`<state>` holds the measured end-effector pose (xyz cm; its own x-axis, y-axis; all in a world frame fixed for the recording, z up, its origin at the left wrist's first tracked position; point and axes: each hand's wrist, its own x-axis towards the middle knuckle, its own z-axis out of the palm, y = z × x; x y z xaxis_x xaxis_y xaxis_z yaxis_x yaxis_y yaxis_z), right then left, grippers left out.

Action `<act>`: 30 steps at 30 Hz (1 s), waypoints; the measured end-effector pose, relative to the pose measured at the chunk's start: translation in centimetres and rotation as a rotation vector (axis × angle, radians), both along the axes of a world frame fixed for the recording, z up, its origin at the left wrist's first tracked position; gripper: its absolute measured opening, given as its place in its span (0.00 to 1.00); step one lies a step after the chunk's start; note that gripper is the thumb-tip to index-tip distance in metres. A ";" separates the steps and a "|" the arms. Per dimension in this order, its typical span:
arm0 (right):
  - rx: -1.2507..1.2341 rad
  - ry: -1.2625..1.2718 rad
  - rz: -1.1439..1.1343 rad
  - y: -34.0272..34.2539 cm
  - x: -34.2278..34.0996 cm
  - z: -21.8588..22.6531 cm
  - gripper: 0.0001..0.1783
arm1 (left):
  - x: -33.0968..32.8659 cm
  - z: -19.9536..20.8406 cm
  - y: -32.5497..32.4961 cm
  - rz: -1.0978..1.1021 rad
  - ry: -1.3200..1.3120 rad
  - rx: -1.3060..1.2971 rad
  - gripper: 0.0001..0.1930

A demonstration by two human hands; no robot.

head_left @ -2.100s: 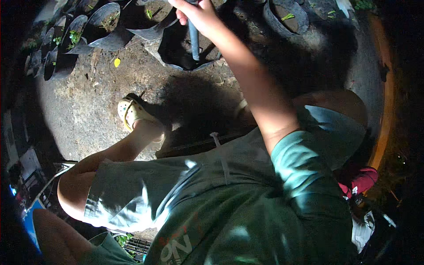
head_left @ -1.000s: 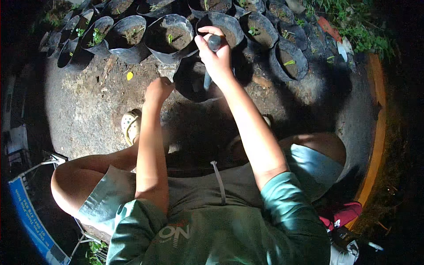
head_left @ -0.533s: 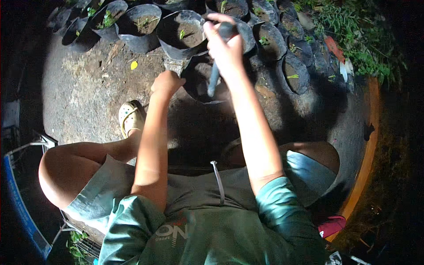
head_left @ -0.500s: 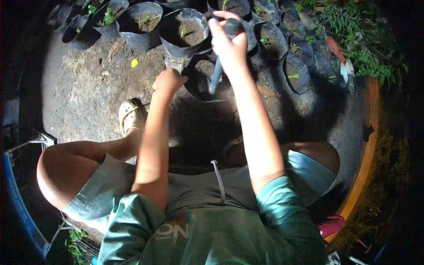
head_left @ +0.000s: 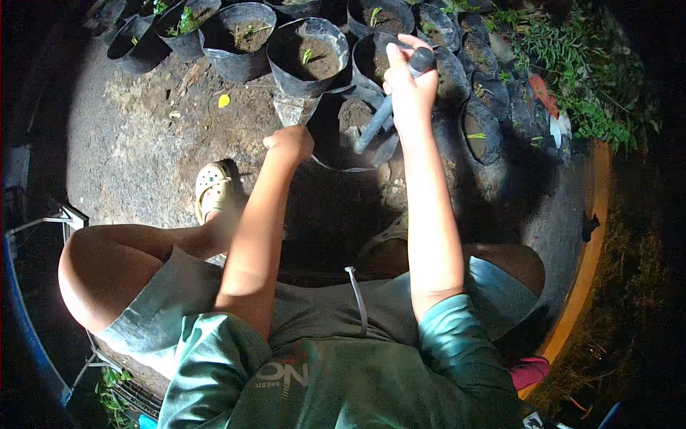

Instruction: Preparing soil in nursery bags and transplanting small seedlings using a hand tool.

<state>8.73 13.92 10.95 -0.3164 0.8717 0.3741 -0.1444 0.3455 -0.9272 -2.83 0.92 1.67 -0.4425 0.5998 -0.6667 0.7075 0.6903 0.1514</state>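
A black grow bag with soil inside stands on the ground in front of me, its opening facing up. At its left edge, my left hand is closed on a crumpled, dirt-smeared flap of the bag. My right hand wraps round a grey rod with a thick dark knob on its upper end. The rod slants down and left, its lower end over the bag's opening; whether it touches soil I cannot tell.
Several black grow bags with seedlings, including a nearby one, crowd the far side. A red-handled trowel lies at the right beside leafy plants. A yellow leaf rests on the ground near my left clog. An orange edge curves along the right.
My right hand has shifted right and slightly nearer, and the rod slants more. The left hand stays closed at the bag's edge. The view has shifted slightly.
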 end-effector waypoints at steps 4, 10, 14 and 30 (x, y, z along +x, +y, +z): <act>-0.203 -0.076 -0.097 0.4 0.2 -2.2 0.13 | -0.1 -1.2 0.8 0.028 0.021 -0.031 0.17; -0.144 0.113 0.020 0.2 0.8 -0.8 0.13 | -0.3 -2.4 -0.2 -0.036 0.039 0.028 0.17; -0.104 0.041 0.056 -0.7 0.3 -0.4 0.12 | -0.6 -1.6 -0.5 -0.023 0.000 0.157 0.17; -0.122 0.215 -0.199 2.7 12.3 12.8 0.07 | -1.5 -4.3 0.1 -0.170 -0.045 0.052 0.16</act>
<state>21.07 16.66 23.75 -0.0599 0.9511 0.3030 -0.2821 0.2750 -0.9191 -4.30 1.02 -2.59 -0.3024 0.6978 -0.6493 0.8051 0.5516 0.2179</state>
